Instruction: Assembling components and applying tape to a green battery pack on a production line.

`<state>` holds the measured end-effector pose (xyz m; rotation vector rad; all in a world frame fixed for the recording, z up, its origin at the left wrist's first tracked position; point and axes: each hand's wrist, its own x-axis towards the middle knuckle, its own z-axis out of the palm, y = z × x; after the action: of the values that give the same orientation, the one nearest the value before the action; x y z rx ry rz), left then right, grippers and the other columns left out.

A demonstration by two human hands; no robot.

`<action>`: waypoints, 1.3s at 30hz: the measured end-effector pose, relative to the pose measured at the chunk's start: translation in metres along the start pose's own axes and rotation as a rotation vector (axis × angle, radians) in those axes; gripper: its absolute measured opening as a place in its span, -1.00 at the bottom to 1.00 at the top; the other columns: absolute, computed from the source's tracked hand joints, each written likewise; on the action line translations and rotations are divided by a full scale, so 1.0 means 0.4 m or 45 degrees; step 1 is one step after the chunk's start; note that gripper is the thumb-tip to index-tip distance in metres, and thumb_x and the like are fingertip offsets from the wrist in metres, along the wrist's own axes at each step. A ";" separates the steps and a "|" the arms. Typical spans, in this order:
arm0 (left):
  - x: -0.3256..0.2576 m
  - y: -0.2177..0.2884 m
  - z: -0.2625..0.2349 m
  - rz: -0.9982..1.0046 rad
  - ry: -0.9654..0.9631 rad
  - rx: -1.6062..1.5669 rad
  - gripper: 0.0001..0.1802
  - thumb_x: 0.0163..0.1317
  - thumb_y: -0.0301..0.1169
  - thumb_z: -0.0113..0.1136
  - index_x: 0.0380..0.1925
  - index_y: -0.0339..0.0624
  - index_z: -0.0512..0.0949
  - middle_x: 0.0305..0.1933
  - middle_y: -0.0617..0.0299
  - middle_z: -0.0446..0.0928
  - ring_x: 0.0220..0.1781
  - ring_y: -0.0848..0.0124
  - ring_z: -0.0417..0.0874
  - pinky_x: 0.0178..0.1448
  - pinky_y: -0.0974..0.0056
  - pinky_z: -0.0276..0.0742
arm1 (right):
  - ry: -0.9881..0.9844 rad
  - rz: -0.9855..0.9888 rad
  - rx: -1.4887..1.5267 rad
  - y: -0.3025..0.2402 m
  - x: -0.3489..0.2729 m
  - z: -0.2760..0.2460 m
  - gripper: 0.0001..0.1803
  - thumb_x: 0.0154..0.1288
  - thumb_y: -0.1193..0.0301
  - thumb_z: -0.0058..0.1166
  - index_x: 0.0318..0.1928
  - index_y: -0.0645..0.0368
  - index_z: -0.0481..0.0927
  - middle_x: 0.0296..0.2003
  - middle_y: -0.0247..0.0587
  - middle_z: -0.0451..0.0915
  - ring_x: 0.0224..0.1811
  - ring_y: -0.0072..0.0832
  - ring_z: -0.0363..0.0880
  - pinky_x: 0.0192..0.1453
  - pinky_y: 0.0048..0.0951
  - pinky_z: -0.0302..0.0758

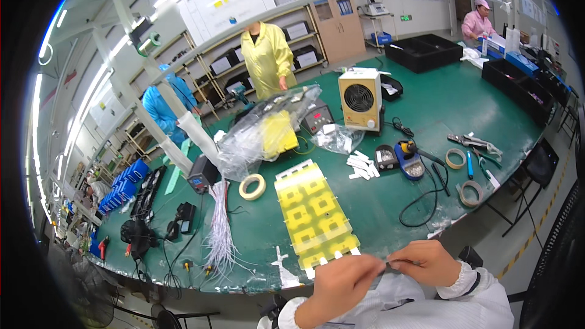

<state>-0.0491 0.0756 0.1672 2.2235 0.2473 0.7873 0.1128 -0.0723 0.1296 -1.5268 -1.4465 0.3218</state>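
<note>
My left hand [342, 285] and my right hand [428, 262] meet at the table's near edge, above my lap. Both have thumb and fingers pinched together, the fingertips almost touching. Whatever lies between them is too small to make out. Just beyond my left hand lies a yellow panel [314, 213] with rows of square cut-outs. White strips [339, 254] stick out along its near edge, and my left hand covers part of that edge.
On the green table [390, 207] are a soldering iron stand [409, 161], tape rolls [470, 194], pliers [484, 161], white strips [362, 164], a fan box [361, 100], a wire bundle [219, 231] and plastic-wrapped material [274, 125]. A person in yellow [267, 58] stands across the table.
</note>
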 end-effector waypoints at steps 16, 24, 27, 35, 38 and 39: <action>-0.096 0.121 -0.104 0.953 0.097 0.809 -0.88 0.11 -0.44 0.28 -0.39 -0.26 0.61 -0.30 0.13 0.61 -0.38 0.30 0.62 -0.39 0.31 0.52 | -0.238 0.645 1.775 0.025 -0.032 0.065 -0.52 0.41 0.49 0.07 0.29 0.38 0.42 0.17 -0.02 0.56 0.16 -0.40 0.55 0.25 -0.40 0.44; -0.003 0.131 -0.207 0.577 0.231 0.703 -0.77 -0.07 -0.68 0.38 -0.40 -0.23 0.57 -0.46 0.17 0.58 -0.50 0.29 0.58 -0.45 0.29 0.51 | 0.047 0.628 1.511 0.098 -0.001 0.120 -0.59 0.54 0.30 -0.10 0.19 0.37 0.49 0.06 -0.06 0.62 0.11 -0.40 0.59 0.17 -0.41 0.48; -0.003 0.134 -0.230 0.447 0.254 0.629 -0.80 0.04 -0.64 0.39 -0.38 -0.27 0.55 -0.44 0.14 0.58 -0.52 0.35 0.56 -0.47 0.34 0.47 | -0.015 0.534 1.530 0.110 -0.012 0.156 -0.51 0.58 0.19 -0.18 0.23 0.36 0.44 0.15 -0.07 0.56 0.22 -0.35 0.51 0.24 -0.35 0.44; -0.010 0.148 -0.255 0.341 0.336 0.640 -0.79 0.00 -0.63 0.41 -0.36 -0.27 0.57 -0.40 0.15 0.60 -0.43 0.24 0.62 -0.42 0.28 0.51 | -0.182 0.310 1.456 0.043 -0.027 0.233 -0.46 0.55 0.17 -0.11 0.34 0.27 0.30 0.26 -0.08 0.45 0.33 -0.33 0.40 0.39 -0.27 0.30; -0.004 0.136 -0.263 0.337 0.375 0.614 -0.80 0.03 -0.64 0.39 -0.36 -0.27 0.57 -0.41 0.14 0.60 -0.48 0.32 0.59 -0.45 0.32 0.49 | -0.071 0.090 1.143 0.024 -0.029 0.261 -0.54 0.50 0.35 -0.02 0.30 0.27 0.35 0.15 -0.08 0.53 0.24 -0.36 0.48 0.33 -0.30 0.39; -0.006 0.136 -0.268 0.361 0.387 0.588 -0.82 0.06 -0.65 0.37 -0.36 -0.27 0.56 -0.43 0.15 0.59 -0.52 0.40 0.55 -0.47 0.38 0.46 | -0.053 0.212 1.016 0.036 -0.043 0.271 -0.57 0.47 0.43 -0.01 0.28 0.28 0.37 0.08 -0.08 0.57 0.16 -0.36 0.54 0.26 -0.32 0.45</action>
<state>-0.1196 0.1001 0.2617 2.5971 0.2863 1.3381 0.0366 -0.0358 0.0581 -0.9772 -1.0233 0.9114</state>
